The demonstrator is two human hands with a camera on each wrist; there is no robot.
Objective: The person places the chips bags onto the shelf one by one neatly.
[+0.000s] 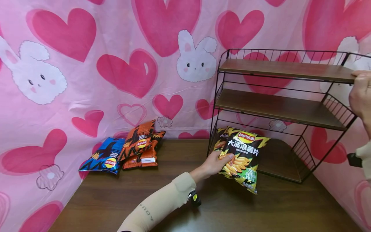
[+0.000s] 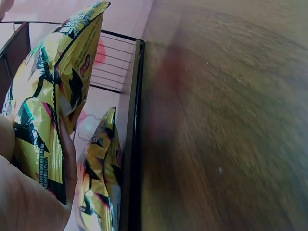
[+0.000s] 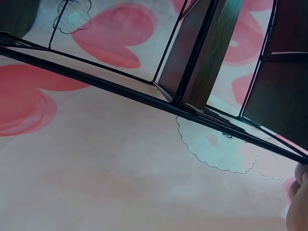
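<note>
In the head view my left hand grips a black and yellow bag of potato chips at its left side, thumb across the front. The bag is tilted, just in front of the rack's lowest shelf. A second bag of the same chips stands behind it on that shelf, partly hidden; the left wrist view shows the standing bag apart from the held one. At the right edge, my right hand holds the top corner of the three-tier shelf rack. Little of that hand shows in the right wrist view.
Left on the wooden table lie a blue chip bag and orange chip bags that overlap. A pink cloth with hearts and rabbits hangs behind. The rack has black wire sides and brown boards.
</note>
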